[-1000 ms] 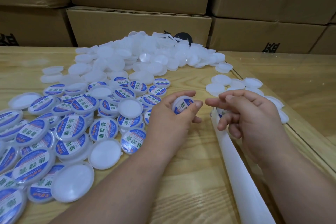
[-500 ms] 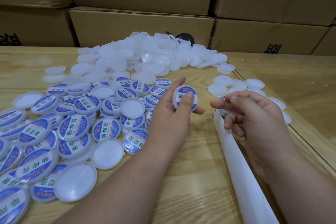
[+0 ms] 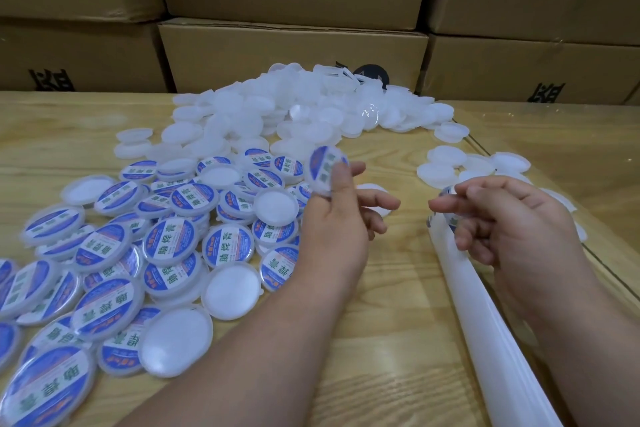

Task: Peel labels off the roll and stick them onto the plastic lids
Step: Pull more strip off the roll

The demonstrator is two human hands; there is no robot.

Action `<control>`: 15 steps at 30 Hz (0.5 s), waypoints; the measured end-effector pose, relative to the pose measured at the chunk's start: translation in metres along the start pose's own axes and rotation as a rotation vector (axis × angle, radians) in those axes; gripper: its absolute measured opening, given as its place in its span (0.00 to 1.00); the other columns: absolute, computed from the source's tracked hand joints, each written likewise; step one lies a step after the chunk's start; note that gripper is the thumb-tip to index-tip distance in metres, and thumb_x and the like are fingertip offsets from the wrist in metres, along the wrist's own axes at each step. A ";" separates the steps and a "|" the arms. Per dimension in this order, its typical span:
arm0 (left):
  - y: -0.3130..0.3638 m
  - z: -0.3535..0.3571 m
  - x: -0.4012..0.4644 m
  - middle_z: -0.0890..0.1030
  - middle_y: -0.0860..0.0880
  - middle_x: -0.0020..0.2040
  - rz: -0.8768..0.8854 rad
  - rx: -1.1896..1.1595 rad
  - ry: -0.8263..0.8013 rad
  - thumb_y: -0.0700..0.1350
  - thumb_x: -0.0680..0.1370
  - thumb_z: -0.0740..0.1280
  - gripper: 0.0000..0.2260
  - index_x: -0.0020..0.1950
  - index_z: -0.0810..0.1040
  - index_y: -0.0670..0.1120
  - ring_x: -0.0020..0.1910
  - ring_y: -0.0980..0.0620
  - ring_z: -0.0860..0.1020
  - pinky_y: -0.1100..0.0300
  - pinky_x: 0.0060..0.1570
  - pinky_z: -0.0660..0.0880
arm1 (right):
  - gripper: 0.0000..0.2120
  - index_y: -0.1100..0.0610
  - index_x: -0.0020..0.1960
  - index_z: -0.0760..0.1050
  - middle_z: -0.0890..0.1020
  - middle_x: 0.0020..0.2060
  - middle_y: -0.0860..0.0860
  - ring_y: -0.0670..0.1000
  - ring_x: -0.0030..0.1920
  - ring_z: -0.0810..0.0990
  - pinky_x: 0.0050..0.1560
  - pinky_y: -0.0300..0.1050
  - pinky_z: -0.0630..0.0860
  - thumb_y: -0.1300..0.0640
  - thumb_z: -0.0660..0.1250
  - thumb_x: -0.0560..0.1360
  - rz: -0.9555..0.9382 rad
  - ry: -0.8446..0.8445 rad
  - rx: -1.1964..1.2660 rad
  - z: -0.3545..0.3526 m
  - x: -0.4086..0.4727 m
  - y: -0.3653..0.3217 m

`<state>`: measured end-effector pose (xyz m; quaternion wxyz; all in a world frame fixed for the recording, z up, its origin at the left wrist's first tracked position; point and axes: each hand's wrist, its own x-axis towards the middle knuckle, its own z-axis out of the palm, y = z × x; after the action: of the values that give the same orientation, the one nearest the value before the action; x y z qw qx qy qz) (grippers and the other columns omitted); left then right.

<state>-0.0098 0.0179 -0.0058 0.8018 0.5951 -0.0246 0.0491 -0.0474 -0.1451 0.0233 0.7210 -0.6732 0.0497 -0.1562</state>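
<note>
The left hand (image 3: 332, 218) holds a freshly labelled lid (image 3: 325, 166) up off the table, pinched between thumb and the fingers behind it; the lid is tilted with its blue label facing the camera, and it is blurred. The other fingers of this hand are loosely spread toward the right.

Just left of and nearer than that hand lies the spread of finished lids (image 3: 166, 239), blue labels up, with a few plain ones mixed in face down. This is the closest place for the held lid to go, and the left hand is plainly the nearer one to it; I judge the coming move is a short drop or toss leftward and down.

The right hand (image 3: 502, 215) hovers at the far end of the label roll (image 3: 485, 315), fingers curled, index finger pointing left toward the other hand. Something blue and white shows under its fingertips, likely the next label, but I cannot tell whether it is pinched. The roll's backing strip is a long white band whose axis runs from that hand toward the near right corner.

Farther out, the big heap of bare lids (image 3: 294, 111) sits at the far middle of the wooden table (image 3: 381, 322), with a smaller cluster (image 3: 446, 166) just beyond the right hand, the nearer supply. Cardboard boxes (image 3: 294, 48) stand behind.
</note>
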 end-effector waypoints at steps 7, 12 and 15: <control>0.004 -0.007 0.005 0.83 0.46 0.35 -0.109 -0.404 0.212 0.64 0.84 0.47 0.19 0.53 0.67 0.51 0.22 0.50 0.71 0.63 0.24 0.69 | 0.08 0.48 0.38 0.83 0.88 0.42 0.59 0.49 0.24 0.75 0.21 0.37 0.65 0.54 0.66 0.72 0.000 0.001 0.003 0.001 0.000 -0.002; 0.005 -0.008 0.009 0.83 0.48 0.34 -0.147 -0.506 0.279 0.65 0.83 0.50 0.18 0.57 0.68 0.53 0.23 0.51 0.71 0.61 0.24 0.70 | 0.09 0.49 0.37 0.83 0.87 0.41 0.59 0.48 0.24 0.75 0.21 0.37 0.65 0.55 0.66 0.72 -0.002 0.010 0.003 0.001 -0.001 -0.002; 0.003 -0.005 0.008 0.83 0.50 0.35 -0.106 -0.391 0.241 0.60 0.85 0.52 0.15 0.58 0.70 0.52 0.26 0.51 0.74 0.60 0.26 0.71 | 0.08 0.49 0.37 0.83 0.87 0.38 0.57 0.48 0.24 0.74 0.21 0.36 0.65 0.55 0.66 0.72 0.007 0.038 -0.016 0.000 -0.001 -0.003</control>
<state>-0.0022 0.0238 -0.0034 0.9004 0.4187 0.0937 0.0719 -0.0484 -0.1447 0.0261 0.7152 -0.6757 0.0670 -0.1657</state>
